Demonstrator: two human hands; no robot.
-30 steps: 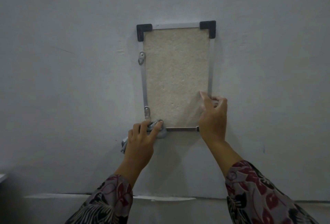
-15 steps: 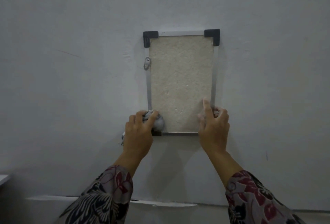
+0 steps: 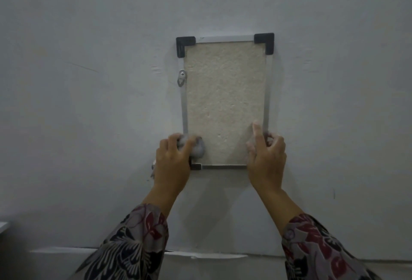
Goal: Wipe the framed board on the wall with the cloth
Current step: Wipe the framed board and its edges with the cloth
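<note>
At the lower-left corner of the framed board [image 3: 225, 101] on the wall [image 3: 89, 101], a bunched grey cloth [image 3: 198, 148] is gripped and pressed by the left hand [image 3: 172, 163], while the lower-right frame edge is clasped by the right hand [image 3: 266, 160].

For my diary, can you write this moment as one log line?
left hand: grips cloth | cloth: on board, lower left | right hand: holds board's lower right edge
</note>
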